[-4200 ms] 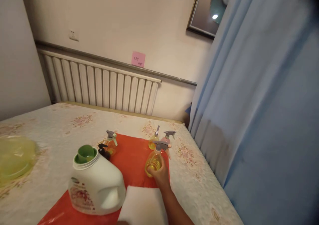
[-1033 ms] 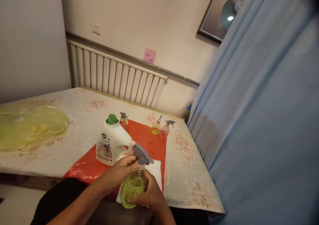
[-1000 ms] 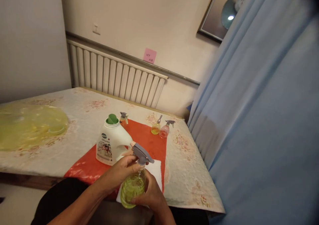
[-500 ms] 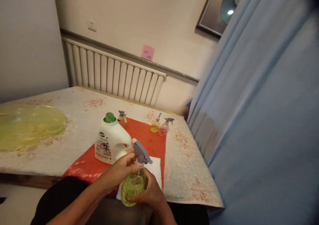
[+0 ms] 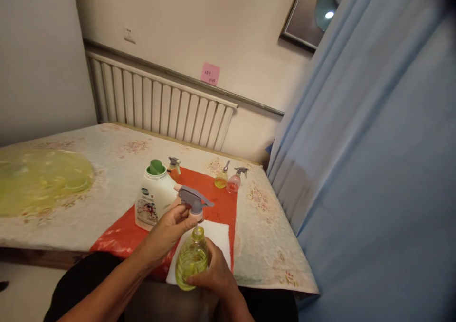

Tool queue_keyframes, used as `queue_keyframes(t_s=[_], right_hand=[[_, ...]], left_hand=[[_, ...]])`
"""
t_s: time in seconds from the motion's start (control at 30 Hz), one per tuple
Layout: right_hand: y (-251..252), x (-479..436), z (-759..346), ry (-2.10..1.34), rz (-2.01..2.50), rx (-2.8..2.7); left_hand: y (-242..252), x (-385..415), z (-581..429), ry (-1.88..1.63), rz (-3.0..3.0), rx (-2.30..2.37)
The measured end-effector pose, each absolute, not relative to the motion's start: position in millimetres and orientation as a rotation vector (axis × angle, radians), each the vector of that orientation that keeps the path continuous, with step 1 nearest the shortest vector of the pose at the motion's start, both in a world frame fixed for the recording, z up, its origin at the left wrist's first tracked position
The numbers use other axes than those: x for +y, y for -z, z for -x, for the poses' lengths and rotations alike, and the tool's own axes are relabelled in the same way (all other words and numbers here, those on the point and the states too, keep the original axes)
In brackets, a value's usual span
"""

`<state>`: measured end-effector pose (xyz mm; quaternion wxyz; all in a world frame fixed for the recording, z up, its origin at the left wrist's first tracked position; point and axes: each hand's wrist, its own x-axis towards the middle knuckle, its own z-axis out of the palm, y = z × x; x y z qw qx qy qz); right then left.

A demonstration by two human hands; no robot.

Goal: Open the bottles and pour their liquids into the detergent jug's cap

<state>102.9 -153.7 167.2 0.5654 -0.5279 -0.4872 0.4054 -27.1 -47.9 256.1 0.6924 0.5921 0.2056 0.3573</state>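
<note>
My left hand grips a grey spray head by its pale collar, just above the open neck of a yellow-green bottle, with its thin tube at the opening. My right hand is wrapped round the side of that bottle, which has liquid inside and leans slightly. Behind my left hand, a white jug with a green piece in its mouth stands on a red sheet. A white cloth lies beneath the bottle.
Farther back stand a yellow spray bottle, a pink one and another with a grey head. A yellow translucent bag lies at left on the floral cover. A blue curtain hangs at right.
The spray head has come off the bottle neck and risen up and to the left with my left hand. My right hand still holds the bottle, almost in place.
</note>
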Motion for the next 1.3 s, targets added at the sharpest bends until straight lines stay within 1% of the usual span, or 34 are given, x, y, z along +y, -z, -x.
queue_keyframes(t_s=[0.27, 0.43, 0.6, 0.73, 0.83, 0.97, 1.13, 1.23, 1.3], right_hand=[[-165.2, -156.7, -106.1, -0.961, 1.250, -1.146], [-166.0, -157.1, -107.6, -0.953, 1.263, -1.133], [-165.2, -156.2, -108.7, -0.927, 1.264, -1.145], [-163.5, -155.0, -107.5, -0.936, 1.265, -1.132], [-163.1, -154.7, -105.9, -0.941, 1.268, -1.127], [-163.8, -154.2, -104.8, -0.937, 1.288, -1.120], [-165.6, -152.5, -104.1, -0.957, 1.269, -1.128], [-165.4, -151.7, -103.5, -0.957, 1.280, -1.107], [-164.8, -151.5, -103.3, -0.956, 1.285, -1.105]], left_hand=[[-270.2, -46.3, 32.2, -0.878, -1.498, 0.451], [-278.2, -50.0, 37.0, -0.999, -1.410, 0.446], [-278.0, -47.1, 42.0, -0.984, -1.366, 0.449], [-282.2, -43.1, 48.3, -1.068, -1.234, 0.405], [-286.5, -42.4, 52.2, -1.023, -1.226, 0.383], [-287.6, -41.4, 55.4, -1.075, -1.175, 0.388], [-278.8, -37.3, 57.5, -0.847, -1.305, 0.403], [-273.5, -35.2, 58.8, -0.937, -1.238, 0.370], [-271.7, -34.5, 59.8, -0.913, -1.238, 0.367]])
